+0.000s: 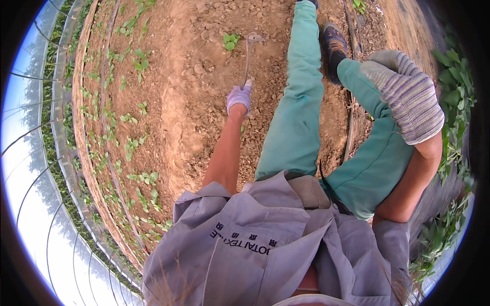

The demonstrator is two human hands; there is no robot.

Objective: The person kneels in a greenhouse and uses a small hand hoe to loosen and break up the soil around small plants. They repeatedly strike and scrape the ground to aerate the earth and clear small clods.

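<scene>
My left hand (239, 98), in a lilac knitted glove, is closed around the handle end of a small hand hoe (247, 57). The hoe's thin curved metal neck reaches forward, and its blade lies on the soil just right of a small green seedling (231, 41). The hand hides most of the handle. My right hand (407, 95), in a grey and purple striped glove, rests over my bent right knee. Its fingers are partly folded out of sight, and no tool shows in it.
Cloddy bare soil (183, 76) surrounds the hoe. Rows of seedlings (141, 63) and a drip line (105, 95) run along the left. My outstretched left leg (302, 84) and right shoe (335, 48) are on the soil. Leafy plants (455, 88) stand at right; a hooped plastic greenhouse wall (30, 153) at left.
</scene>
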